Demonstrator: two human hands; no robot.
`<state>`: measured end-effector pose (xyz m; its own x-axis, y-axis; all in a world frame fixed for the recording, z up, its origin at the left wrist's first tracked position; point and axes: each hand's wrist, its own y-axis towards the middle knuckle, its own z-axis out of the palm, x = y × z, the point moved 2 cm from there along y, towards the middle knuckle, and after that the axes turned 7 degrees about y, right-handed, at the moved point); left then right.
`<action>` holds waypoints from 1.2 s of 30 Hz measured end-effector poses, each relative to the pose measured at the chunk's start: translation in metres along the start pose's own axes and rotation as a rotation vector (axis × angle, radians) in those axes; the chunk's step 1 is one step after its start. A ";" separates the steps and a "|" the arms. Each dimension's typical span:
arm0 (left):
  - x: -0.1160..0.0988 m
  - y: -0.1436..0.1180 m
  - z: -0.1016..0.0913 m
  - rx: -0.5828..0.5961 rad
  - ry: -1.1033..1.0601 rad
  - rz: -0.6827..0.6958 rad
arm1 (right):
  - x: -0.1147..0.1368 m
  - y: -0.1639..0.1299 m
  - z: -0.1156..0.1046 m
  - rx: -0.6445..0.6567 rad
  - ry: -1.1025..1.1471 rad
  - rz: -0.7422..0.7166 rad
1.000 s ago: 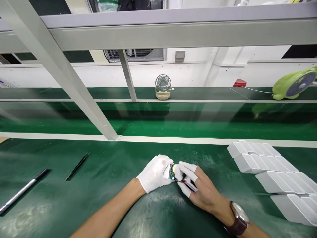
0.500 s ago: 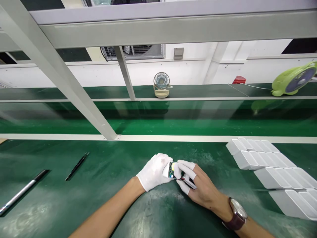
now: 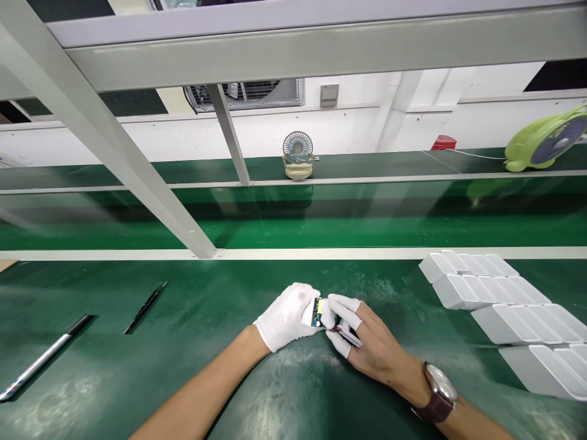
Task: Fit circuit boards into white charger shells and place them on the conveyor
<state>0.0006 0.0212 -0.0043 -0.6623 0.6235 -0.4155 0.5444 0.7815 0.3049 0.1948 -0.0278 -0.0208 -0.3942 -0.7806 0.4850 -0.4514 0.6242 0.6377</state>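
My left hand (image 3: 288,319), in a white glove, is closed round a small white casing with a green circuit board (image 3: 316,313) showing in it. A yellow part and a blue part stand out on the board. My right hand (image 3: 369,339) wears white fingertip covers and a wristwatch. Its fingers are bent and pressed at the board's right side. Beneath them a pale flat piece (image 3: 351,336) sticks out, with a bit of red and dark wire beside it; its kind is unclear. The fingers hide most of the board's right end.
White plastic bins (image 3: 513,324) stand in rows on the right of the green table (image 3: 220,391). To the left lie a black pen-like tool (image 3: 145,308) and a silver-and-black rod (image 3: 46,357). A slanted metal post (image 3: 151,186) meets the table's back rail; a small fan (image 3: 298,153) stands beyond.
Both hands stay together at the circuit board with almost no change in grip. The whole view has shifted and tilted slightly.
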 end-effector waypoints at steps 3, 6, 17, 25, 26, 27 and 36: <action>0.000 0.001 0.001 -0.005 -0.002 0.016 | 0.000 -0.001 0.001 0.000 0.003 0.006; 0.001 0.001 0.002 0.018 0.000 0.022 | -0.002 -0.003 0.003 0.001 -0.003 0.016; -0.001 0.001 0.002 0.007 0.006 -0.001 | 0.000 -0.001 0.001 -0.007 0.014 0.017; 0.000 0.001 0.001 0.025 0.003 0.003 | -0.001 -0.003 0.002 0.014 0.028 0.041; -0.001 0.001 0.001 0.039 0.007 0.002 | -0.001 -0.004 0.002 0.019 0.032 0.050; -0.001 0.002 0.001 0.050 0.013 0.001 | -0.001 -0.004 0.002 0.024 0.036 0.056; -0.002 0.005 0.004 0.019 0.033 0.096 | 0.002 -0.003 0.001 0.043 0.044 0.040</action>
<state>0.0072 0.0239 -0.0052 -0.6234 0.6961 -0.3562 0.6157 0.7178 0.3251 0.1952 -0.0309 -0.0223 -0.3773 -0.7553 0.5358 -0.4705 0.6547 0.5916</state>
